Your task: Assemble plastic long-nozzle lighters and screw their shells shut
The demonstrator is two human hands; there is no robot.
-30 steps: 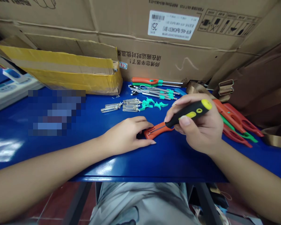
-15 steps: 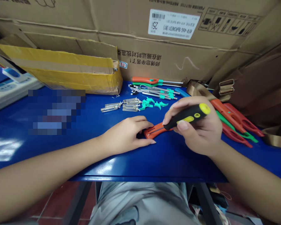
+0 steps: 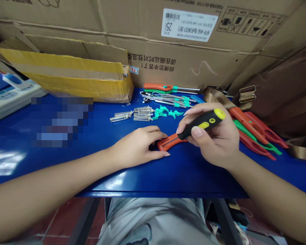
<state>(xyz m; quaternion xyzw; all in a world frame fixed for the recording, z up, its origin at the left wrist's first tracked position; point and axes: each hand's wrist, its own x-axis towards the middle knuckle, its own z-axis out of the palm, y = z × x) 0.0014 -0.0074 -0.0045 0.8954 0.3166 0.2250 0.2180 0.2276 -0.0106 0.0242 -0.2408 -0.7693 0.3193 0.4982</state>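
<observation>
An orange lighter casing lies on the blue table, its right part hidden behind my right hand. My left hand is closed on the casing's left end, fingertips on the far side and thumb on the near side. In my right hand is a black and yellow screwdriver, gripped round its handle and slanted down to the left. Its thin shaft lies low over the casing, with the tip near the left end. Whether the tip touches the casing I cannot tell.
Behind my hands lie clear fuel tanks, turquoise triggers, metal lighter tubes and an orange lighter. Red, orange and green casings lie at right. A taped carton and power strip stand left; the table edge is near.
My right hand and the screwdriver handle have shifted slightly to the left, and the handle's yellow end sits a little higher. My left hand and the casing look unmoved.
</observation>
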